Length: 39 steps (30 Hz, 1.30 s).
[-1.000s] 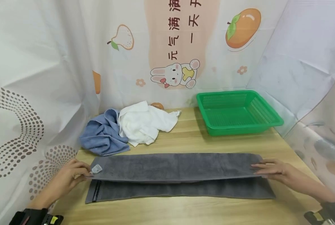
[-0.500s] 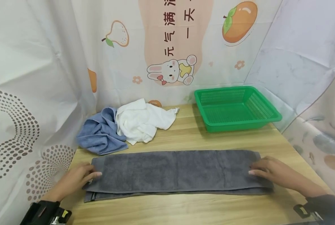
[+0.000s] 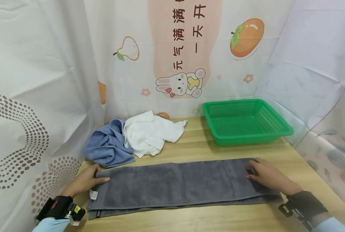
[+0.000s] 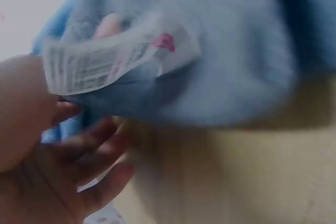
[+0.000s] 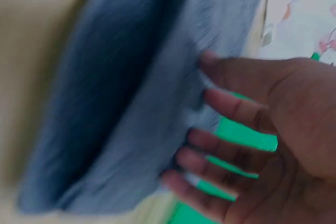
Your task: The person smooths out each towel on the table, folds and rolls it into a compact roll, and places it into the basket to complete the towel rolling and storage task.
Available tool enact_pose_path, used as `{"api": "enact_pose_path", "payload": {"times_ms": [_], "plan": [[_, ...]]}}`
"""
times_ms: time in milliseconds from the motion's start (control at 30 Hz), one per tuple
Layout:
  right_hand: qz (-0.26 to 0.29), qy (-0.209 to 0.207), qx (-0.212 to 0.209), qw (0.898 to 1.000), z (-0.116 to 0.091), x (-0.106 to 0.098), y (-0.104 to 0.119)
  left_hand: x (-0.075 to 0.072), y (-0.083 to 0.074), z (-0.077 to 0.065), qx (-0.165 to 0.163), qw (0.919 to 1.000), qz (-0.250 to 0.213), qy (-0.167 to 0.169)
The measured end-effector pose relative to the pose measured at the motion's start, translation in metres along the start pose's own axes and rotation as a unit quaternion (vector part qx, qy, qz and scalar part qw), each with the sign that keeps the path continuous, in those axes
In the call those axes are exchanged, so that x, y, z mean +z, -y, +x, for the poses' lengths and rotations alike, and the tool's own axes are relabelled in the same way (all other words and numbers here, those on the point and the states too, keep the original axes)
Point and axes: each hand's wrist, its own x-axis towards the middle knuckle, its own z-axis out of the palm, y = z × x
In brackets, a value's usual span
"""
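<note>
a green basket (image 3: pixel 247 125) sits at the back right of the wooden table (image 3: pixel 189 219), upright, its rim all round in view and its plastic floor and slotted walls showing inside. the grey towel (image 3: pixel 172 185) lies on the table in front of it, outside the basket and apart from it, as a long folded strip, the upper layer leaving a narrow band of the lower one along the near side. the left hand (image 3: pixel 89 181) is at the towel's left end with a wide grip, thumb laid on the cloth and fingers off its edge; a white label (image 3: pixel 93 195) hangs beside it. the right hand (image 3: pixel 266 174) is at the far right corner, its fingers loosely spread and their tips at the edge, the thumb and forefinger a narrow gap apart. a crumpled blue cloth (image 3: pixel 107 145) and a white cloth (image 3: pixel 149 132) touch each other at the back left, both lying on the table outside the basket.
</note>
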Motion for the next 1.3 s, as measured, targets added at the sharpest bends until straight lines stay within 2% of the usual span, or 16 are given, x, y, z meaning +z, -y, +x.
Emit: {"api": "enact_pose_path", "payload": {"times_ms": [133, 233, 300, 367, 433, 533, 600, 633, 667, 767, 833, 933, 1033, 1133, 1167, 1300], "plan": [[0.017, -0.031, 0.002, 0.999, 0.027, 0.002, 0.028, -0.007, -0.021, 0.000, 0.012, 0.9982, -0.059, 0.000], [0.088, -0.040, -0.001, 0.995, 0.056, 0.007, 0.065, -0.010, -0.052, 0.003, 0.050, 0.9928, -0.107, -0.020], [0.155, -0.025, -0.011, 0.988, 0.075, 0.011, 0.097, -0.008, -0.080, 0.006, 0.055, 0.9856, -0.158, -0.027], [0.246, 0.017, -0.019, 0.969, 0.093, 0.016, 0.135, -0.002, -0.111, 0.012, 0.059, 0.9776, -0.199, -0.035], [0.337, 0.069, -0.026, 0.939, 0.108, 0.019, 0.174, 0.007, -0.141, 0.018, 0.056, 0.9667, -0.248, -0.030], [0.421, 0.117, -0.031, 0.899, 0.123, 0.022, 0.222, 0.020, -0.181, 0.027, 0.064, 0.9451, -0.321, 0.006], [0.425, 0.097, -0.053, 0.898, 0.131, 0.024, 0.243, 0.026, -0.199, 0.031, 0.071, 0.9284, -0.363, 0.038], [0.418, 0.078, -0.062, 0.903, 0.134, 0.024, 0.249, 0.028, -0.204, 0.033, 0.077, 0.9250, -0.369, 0.045], [0.401, 0.052, -0.062, 0.913, 0.135, 0.024, 0.250, 0.031, -0.208, 0.037, 0.085, 0.9281, -0.360, 0.045], [0.369, 0.004, -0.057, 0.928, 0.134, 0.020, 0.244, 0.039, -0.204, 0.055, 0.129, 0.9497, -0.284, 0.018], [0.370, 0.005, -0.041, 0.928, 0.130, 0.012, 0.237, 0.045, -0.191, 0.068, 0.165, 0.9566, -0.239, 0.020], [0.403, 0.024, -0.032, 0.914, 0.124, -0.005, 0.232, 0.059, -0.169, 0.088, 0.224, 0.9469, -0.209, 0.099], [0.453, 0.032, -0.006, 0.891, 0.118, -0.027, 0.228, 0.074, -0.154, 0.098, 0.228, 0.9374, -0.185, 0.187], [0.477, 0.005, 0.026, 0.879, 0.110, -0.049, 0.213, 0.082, -0.147, 0.100, 0.208, 0.9379, -0.164, 0.224], [0.489, -0.001, 0.036, 0.872, 0.108, -0.055, 0.207, 0.082, -0.143, 0.098, 0.201, 0.9366, -0.172, 0.230], [0.496, -0.023, 0.090, 0.863, 0.093, -0.071, 0.168, 0.077, -0.137, 0.089, 0.199, 0.9284, -0.195, 0.246]]}}
